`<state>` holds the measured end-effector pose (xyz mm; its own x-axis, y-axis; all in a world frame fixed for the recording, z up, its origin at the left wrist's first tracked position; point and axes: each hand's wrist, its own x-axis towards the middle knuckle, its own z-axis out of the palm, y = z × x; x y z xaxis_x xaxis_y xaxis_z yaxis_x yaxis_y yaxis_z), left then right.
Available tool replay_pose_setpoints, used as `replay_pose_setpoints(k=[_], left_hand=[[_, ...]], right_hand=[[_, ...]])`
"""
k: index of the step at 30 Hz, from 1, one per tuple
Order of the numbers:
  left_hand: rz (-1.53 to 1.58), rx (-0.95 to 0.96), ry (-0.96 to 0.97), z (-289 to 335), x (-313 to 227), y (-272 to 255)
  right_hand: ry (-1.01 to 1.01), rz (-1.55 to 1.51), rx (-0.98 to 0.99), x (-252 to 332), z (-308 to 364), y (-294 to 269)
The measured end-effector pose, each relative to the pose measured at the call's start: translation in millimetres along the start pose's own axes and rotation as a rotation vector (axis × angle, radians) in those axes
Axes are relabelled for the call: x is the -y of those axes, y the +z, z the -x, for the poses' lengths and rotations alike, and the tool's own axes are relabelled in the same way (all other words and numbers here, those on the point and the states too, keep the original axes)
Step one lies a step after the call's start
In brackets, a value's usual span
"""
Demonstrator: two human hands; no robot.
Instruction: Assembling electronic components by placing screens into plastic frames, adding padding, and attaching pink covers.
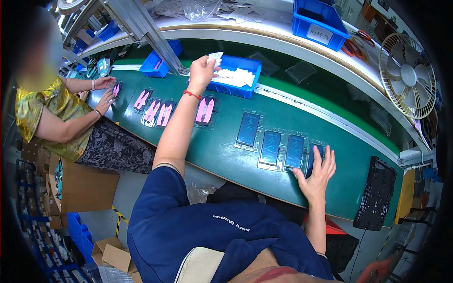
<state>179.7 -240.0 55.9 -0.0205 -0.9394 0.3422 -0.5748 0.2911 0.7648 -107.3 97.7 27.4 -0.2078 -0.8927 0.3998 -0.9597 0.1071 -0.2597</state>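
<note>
My left hand [200, 75] is raised over a blue bin [256, 78] at the back of the green bench, closed on a small white piece [216, 56], perhaps paper or a label. More white pieces [238, 77] lie loose in that bin. On the right, my right hand [317, 177] lies with its fingers spread over the end one of a row of dark flat phone batteries [294, 150] in clear plastic trays. Its fingertips touch that battery and partly hide it. The thumb reaches the neighbouring tray. Between my arms lies another such battery [248, 128].
Left of centre lie several trays with pink strips [205, 111]. A co-worker's hands [106, 96] work at the far left. A black tray [375, 193] lies at the bench's right end, below a fan [408, 75]. A shelf [264, 35] overhangs the back.
</note>
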Motion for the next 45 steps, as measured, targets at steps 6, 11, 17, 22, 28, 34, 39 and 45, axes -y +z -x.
replay_pose_setpoints(k=[6, 11, 17, 22, 28, 34, 39, 45], left_hand=[[0.725, 0.6, -0.251, 107, -52, 8], [0.716, 0.715, -0.274, 169, -55, 16], [0.691, 0.481, -0.502, 183, -25, -17], [0.714, 0.393, -0.536, 192, -29, -10], [0.856, 0.552, -0.516, 201, -44, 13], [0.792, 0.588, -0.475, 202, -47, 13], [0.79, 0.692, -0.417, 209, -70, 26], [0.813, 0.826, -0.339, 225, -82, 50]], right_hand=[[0.084, -0.868, -0.058, 48, -67, 33], [0.104, -1.055, 0.089, 84, -104, 80], [-0.034, -0.621, 0.106, 101, -96, 98], [-0.092, -0.724, 0.18, 106, -87, 82], [0.17, -1.202, 0.365, 80, -78, 79], [-0.113, -0.336, 0.073, 50, -57, 59], [-0.069, -0.627, 0.1, 54, -52, 48], [0.193, -1.064, 0.24, 37, -42, 48]])
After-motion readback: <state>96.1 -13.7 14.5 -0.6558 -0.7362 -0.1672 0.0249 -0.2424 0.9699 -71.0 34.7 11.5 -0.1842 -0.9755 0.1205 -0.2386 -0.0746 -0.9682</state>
